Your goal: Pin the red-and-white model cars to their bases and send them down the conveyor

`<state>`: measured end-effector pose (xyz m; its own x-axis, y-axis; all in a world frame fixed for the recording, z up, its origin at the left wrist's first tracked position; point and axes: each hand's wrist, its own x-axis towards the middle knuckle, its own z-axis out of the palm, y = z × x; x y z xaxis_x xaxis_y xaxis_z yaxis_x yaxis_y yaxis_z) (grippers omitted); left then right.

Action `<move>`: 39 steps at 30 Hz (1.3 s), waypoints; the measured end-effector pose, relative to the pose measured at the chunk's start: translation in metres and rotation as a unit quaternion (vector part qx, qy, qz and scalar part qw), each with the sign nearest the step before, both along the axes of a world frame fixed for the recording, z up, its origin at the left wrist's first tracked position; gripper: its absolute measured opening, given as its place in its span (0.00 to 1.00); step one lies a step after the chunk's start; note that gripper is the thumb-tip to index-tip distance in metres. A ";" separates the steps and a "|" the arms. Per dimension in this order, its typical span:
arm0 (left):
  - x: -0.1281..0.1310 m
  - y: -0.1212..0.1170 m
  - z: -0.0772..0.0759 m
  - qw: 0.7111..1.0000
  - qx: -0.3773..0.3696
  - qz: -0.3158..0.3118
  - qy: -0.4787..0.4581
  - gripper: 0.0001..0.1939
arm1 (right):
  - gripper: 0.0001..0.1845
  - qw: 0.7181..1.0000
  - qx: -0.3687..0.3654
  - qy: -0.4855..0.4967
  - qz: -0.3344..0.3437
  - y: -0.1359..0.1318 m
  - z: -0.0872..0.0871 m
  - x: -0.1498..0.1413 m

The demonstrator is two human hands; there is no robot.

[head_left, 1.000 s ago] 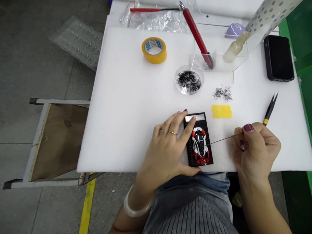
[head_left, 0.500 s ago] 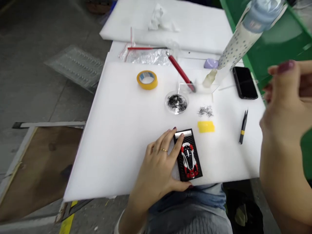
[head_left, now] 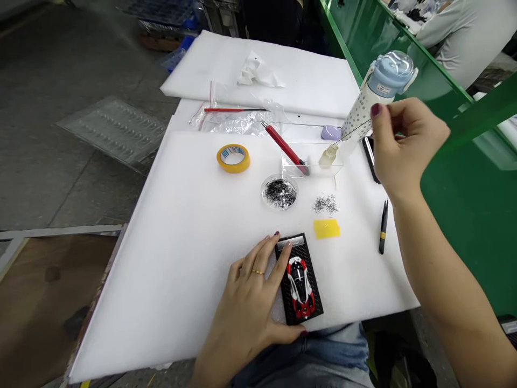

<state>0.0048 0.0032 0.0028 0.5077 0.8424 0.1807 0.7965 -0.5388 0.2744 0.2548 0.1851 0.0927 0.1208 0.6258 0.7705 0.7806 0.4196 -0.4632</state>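
At the near edge of the white board [head_left: 173,280], head view, a red and white model car [head_left: 299,288] sits on a black base [head_left: 290,313], directly right of the left hand [head_left: 246,296]. The left fingers are extended and spread: the index fingertip rests at the base's silver label [head_left: 297,242], the thumb lies at its near edge. The right hand [head_left: 398,140], raised well apart from the car, pinches a thin rod [head_left: 355,130] between thumb and fingers.

The rod's far end meets the mouth of a small bottle [head_left: 328,157]; whether it enters cannot be told. The right hand and forearm partly cover the phone [head_left: 369,156]. A seated co-worker [head_left: 472,32] is cut off by the frame.

A round clear dish [head_left: 264,202] holds short black strands [head_left: 279,193]. The clear box [head_left: 288,170] contains the small bottle and one end of a red tool [head_left: 285,147].
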 end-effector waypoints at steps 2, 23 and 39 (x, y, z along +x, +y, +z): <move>0.000 0.000 0.000 1.000 0.004 -0.003 -0.002 0.68 | 0.16 0.998 -0.043 -0.037 0.020 0.007 -0.001 0.000; 0.000 0.002 0.001 1.000 0.015 -0.004 0.014 0.68 | 0.12 0.904 -0.276 -0.203 0.257 -0.034 -0.058 0.046; 0.001 0.004 0.002 0.999 0.025 -0.006 0.025 0.69 | 0.09 0.911 -0.264 -0.232 0.218 -0.039 -0.066 0.035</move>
<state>0.0058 0.0070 0.0046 0.5276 0.8266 0.1959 0.8017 -0.5608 0.2067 0.2901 0.1458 0.0269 -0.4896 0.8343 0.2535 0.7565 0.5510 -0.3523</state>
